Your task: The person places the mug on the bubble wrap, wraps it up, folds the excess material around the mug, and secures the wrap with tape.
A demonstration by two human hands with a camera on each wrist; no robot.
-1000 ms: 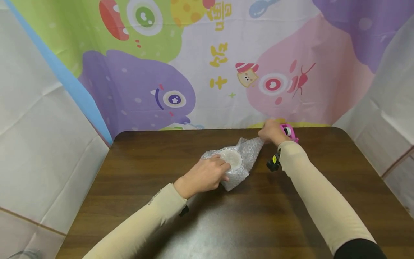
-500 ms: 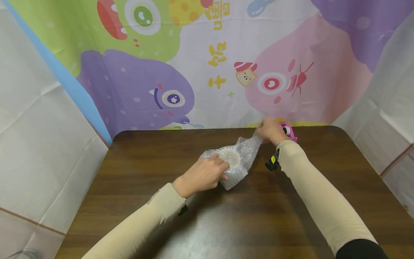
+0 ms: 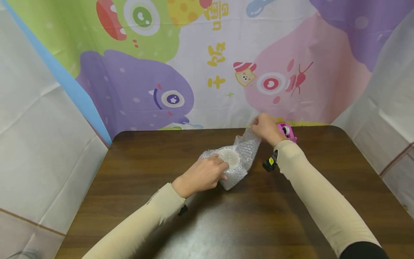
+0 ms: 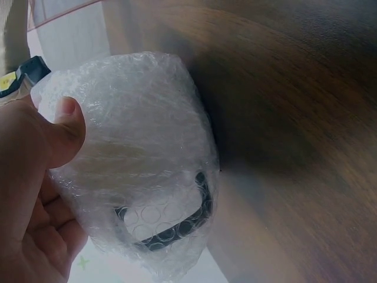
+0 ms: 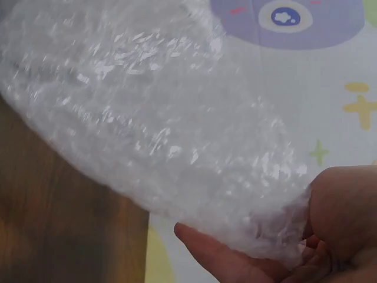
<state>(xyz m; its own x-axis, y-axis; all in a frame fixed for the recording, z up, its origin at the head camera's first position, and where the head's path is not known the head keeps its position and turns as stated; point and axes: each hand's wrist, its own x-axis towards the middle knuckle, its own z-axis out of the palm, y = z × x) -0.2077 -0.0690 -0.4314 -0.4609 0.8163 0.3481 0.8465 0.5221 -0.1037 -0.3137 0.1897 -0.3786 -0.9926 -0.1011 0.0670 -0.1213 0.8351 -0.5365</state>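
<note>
A white mug [image 3: 231, 157] lies within clear bubble wrap [image 3: 248, 149], its pale round end facing up in the head view. Through the plastic in the left wrist view shows a black-edged loop like a handle [image 4: 171, 231]. My left hand [image 3: 204, 173] grips the wrapped mug, thumb against its side and fingers over the top by the round end. Out to the far right, my right hand [image 3: 267, 128] pinches the loose end of the bubble wrap and holds it raised. In the right wrist view this sheet [image 5: 141, 130] stretches from the mug to thumb and fingers.
Just behind my right hand, a pink tape dispenser [image 3: 288, 132] stands near the back edge of the brown wooden table [image 3: 155, 154]. A cartoon-printed curtain [image 3: 220, 108] hangs right behind that edge, with pale panels on both sides.
My right hand has risen and moved left, drawing the loose end of the bubble wrap upward. The left hand keeps its hold on the wrapped mug.
</note>
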